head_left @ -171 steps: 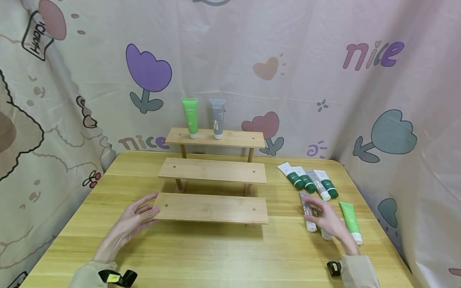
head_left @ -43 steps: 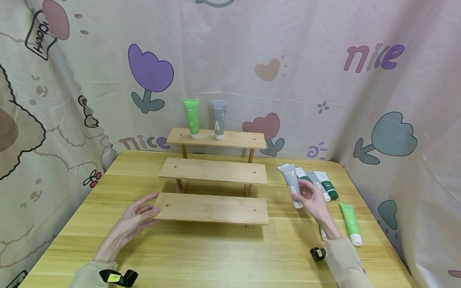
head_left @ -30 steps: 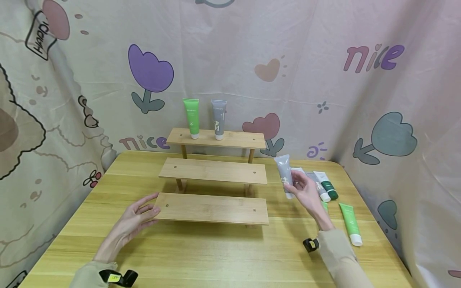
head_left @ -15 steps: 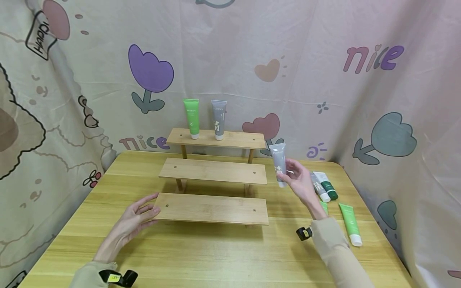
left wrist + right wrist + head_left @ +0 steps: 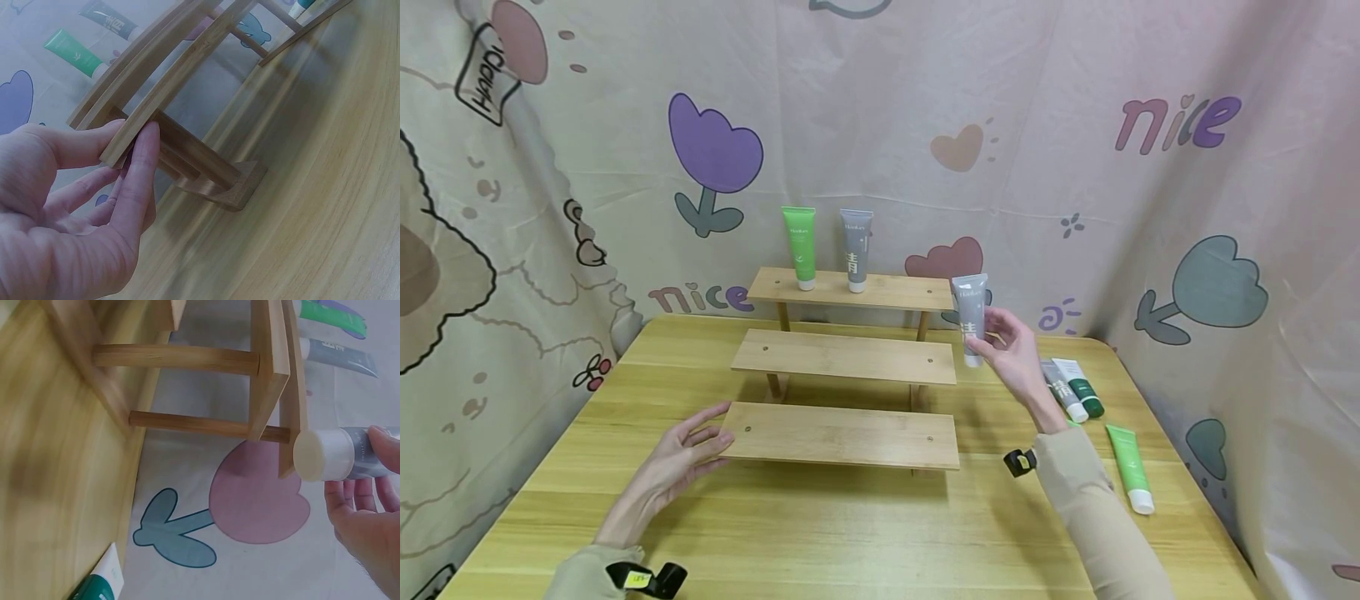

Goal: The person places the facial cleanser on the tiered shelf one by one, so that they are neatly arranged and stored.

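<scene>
My right hand [image 5: 1017,358] holds a grey squeeze tube [image 5: 972,312] upright, white cap down, just right of the wooden stand's upper steps. In the right wrist view, that tube's cap [image 5: 322,455] faces the camera, with thumb and fingers round the body. My left hand [image 5: 681,450] pinches the left end of the lowest step of the three-step wooden stand [image 5: 842,435]; the left wrist view shows the thumb above the board [image 5: 162,94] and fingers under it. A green tube [image 5: 800,246] and another grey tube [image 5: 856,250] stand cap-down on the top step.
At the right of the wooden table [image 5: 850,542] lie a grey tube [image 5: 1066,392], a white and dark green tube [image 5: 1081,388] and a bright green tube [image 5: 1129,467]. My right forearm hides part of that area. A printed curtain [image 5: 880,125] hangs behind.
My right hand has picked up the grey tube from the table and carried it up and leftward toward the stand. The left hand has stayed at the lowest step's end.
</scene>
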Demonstrator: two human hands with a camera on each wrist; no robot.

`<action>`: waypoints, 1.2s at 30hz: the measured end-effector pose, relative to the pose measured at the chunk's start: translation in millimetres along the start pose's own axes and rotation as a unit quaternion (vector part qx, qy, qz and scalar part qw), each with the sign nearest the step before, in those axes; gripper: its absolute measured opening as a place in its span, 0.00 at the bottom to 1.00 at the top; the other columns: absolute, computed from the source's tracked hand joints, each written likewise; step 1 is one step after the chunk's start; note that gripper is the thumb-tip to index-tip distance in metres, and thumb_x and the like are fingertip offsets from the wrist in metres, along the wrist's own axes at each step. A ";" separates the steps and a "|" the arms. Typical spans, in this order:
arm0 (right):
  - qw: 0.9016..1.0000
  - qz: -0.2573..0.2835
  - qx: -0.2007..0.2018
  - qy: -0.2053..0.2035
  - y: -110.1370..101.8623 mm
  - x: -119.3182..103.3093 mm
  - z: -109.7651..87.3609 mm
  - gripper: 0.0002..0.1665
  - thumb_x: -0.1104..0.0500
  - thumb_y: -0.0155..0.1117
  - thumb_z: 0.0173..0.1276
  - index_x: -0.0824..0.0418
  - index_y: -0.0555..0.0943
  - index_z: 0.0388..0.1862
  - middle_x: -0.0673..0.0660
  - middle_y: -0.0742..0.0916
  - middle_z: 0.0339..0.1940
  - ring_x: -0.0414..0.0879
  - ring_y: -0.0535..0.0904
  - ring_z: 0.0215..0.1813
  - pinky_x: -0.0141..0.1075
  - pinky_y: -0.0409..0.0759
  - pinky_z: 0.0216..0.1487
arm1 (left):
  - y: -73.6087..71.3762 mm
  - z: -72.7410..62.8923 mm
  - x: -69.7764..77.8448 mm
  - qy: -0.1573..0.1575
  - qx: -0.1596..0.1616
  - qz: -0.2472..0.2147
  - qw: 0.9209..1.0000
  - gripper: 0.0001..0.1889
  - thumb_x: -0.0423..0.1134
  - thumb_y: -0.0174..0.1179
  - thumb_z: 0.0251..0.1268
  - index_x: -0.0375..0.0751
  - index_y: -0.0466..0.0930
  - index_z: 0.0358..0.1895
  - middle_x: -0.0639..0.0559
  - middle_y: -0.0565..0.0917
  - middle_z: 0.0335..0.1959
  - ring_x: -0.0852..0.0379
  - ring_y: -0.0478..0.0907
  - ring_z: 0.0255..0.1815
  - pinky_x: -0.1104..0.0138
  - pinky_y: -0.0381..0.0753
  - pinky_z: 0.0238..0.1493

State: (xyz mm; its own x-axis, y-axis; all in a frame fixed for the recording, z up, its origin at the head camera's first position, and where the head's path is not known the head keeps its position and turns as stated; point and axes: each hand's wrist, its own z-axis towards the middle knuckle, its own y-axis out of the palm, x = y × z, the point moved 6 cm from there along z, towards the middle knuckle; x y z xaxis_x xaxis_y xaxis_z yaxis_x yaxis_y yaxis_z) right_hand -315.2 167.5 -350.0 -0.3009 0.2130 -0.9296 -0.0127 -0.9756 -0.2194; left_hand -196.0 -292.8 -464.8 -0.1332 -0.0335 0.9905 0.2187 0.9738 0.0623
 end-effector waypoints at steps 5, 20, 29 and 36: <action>1.000 0.008 0.006 -0.002 5.8 -3.8 7.6 0.32 0.73 0.68 0.63 0.73 0.71 0.67 0.68 0.79 0.60 0.34 0.78 0.52 0.20 0.80 0.58 | 0.1 0.0 -0.9 0.000 -0.002 0.002 1.000 0.30 0.34 0.56 0.76 0.47 0.59 0.78 0.56 0.75 0.43 0.65 0.79 0.44 0.68 0.89 0.53; 0.999 0.014 0.025 -0.022 17.9 -20.6 30.5 0.33 0.73 0.70 0.61 0.72 0.72 0.65 0.63 0.82 0.54 0.37 0.79 0.49 0.25 0.82 0.58 | 0.1 -0.5 -0.5 -0.011 0.005 0.014 1.000 0.34 0.34 0.56 0.76 0.41 0.54 0.80 0.53 0.73 0.46 0.64 0.79 0.46 0.67 0.89 0.54; 0.999 0.010 0.021 -0.028 25.6 -31.2 44.0 0.32 0.73 0.70 0.62 0.72 0.72 0.65 0.65 0.81 0.56 0.39 0.78 0.50 0.28 0.82 0.59 | -1.1 0.5 0.3 -0.008 0.000 0.013 1.000 0.33 0.34 0.55 0.77 0.44 0.55 0.80 0.54 0.75 0.47 0.64 0.80 0.47 0.68 0.88 0.54; 0.999 0.016 0.027 -0.033 29.5 -37.3 53.3 0.31 0.74 0.70 0.60 0.72 0.73 0.62 0.54 0.80 0.46 0.40 0.77 0.46 0.35 0.82 0.61 | -1.4 0.8 -0.3 -0.002 -0.003 0.002 1.000 0.31 0.32 0.54 0.77 0.48 0.58 0.79 0.54 0.76 0.47 0.64 0.80 0.48 0.69 0.89 0.53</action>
State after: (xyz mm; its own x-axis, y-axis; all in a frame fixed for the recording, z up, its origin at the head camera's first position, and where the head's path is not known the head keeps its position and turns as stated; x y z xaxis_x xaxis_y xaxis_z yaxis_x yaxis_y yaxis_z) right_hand -355.2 128.0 -306.0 -0.3646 0.1790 -0.9138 -0.0520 -0.9837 -0.1719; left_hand -197.0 -293.9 -465.2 -0.1362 -0.0295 0.9902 0.2252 0.9725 0.0599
